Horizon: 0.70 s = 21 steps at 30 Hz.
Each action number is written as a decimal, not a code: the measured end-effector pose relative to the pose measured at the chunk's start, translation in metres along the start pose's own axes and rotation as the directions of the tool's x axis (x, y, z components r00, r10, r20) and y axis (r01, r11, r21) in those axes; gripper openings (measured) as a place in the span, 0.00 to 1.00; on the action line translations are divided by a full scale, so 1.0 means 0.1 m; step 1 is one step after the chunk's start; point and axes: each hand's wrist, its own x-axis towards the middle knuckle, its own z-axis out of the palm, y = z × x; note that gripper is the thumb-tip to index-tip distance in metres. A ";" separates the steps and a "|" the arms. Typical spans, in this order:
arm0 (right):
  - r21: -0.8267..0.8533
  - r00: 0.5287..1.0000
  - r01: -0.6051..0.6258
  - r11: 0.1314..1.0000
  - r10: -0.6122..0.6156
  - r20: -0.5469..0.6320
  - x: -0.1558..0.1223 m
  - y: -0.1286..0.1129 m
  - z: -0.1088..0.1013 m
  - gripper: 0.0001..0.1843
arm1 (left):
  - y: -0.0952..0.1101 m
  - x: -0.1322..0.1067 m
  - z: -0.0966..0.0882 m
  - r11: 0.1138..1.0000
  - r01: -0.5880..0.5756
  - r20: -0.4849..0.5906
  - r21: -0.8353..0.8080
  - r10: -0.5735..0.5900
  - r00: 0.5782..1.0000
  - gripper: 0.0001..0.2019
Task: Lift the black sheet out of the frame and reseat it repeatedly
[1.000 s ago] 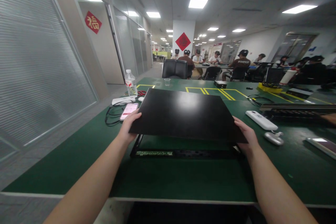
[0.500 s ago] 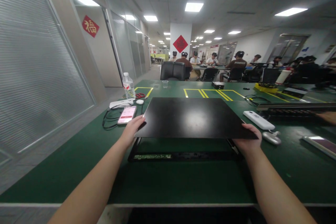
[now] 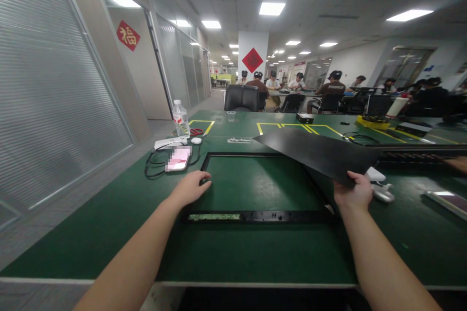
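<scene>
My right hand (image 3: 353,193) grips the near corner of a thin black panel (image 3: 317,153), which it holds above the green table and off to the right. An empty black rectangular frame (image 3: 255,215) lies flat on the table in front of me, with a green circuit strip along its near edge. My left hand (image 3: 190,187) rests on the frame's left side, fingers curled loosely over the edge with nothing in them.
A phone (image 3: 178,159), black cables (image 3: 155,161), a white remote (image 3: 170,143) and a water bottle (image 3: 181,118) sit at the left. A white device (image 3: 375,175) and a mouse-like object (image 3: 383,194) lie right of the panel. Chairs and seated people fill the background.
The black panel left the frame and swung to the right in my right hand alone. My left hand let go of it and dropped onto the frame's left side.
</scene>
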 end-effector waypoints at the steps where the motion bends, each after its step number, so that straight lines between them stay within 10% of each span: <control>1: -0.024 0.999 0.042 0.999 -0.042 -0.019 0.00 0.00 0.00 0.30 | 0.00 0.00 0.00 1.000 -0.005 0.005 -0.004 0.005 1.000 0.17; 12: -0.145 0.925 0.295 0.944 -0.320 -0.203 0.08 -0.01 -0.09 0.28 | 0.01 -0.01 0.02 0.996 -0.051 0.050 0.071 0.047 0.998 0.16; 21: -0.265 0.914 0.258 0.929 -0.323 -0.245 0.16 0.04 -0.16 0.34 | 0.04 -0.02 0.01 0.992 -0.070 0.066 0.101 0.063 0.996 0.17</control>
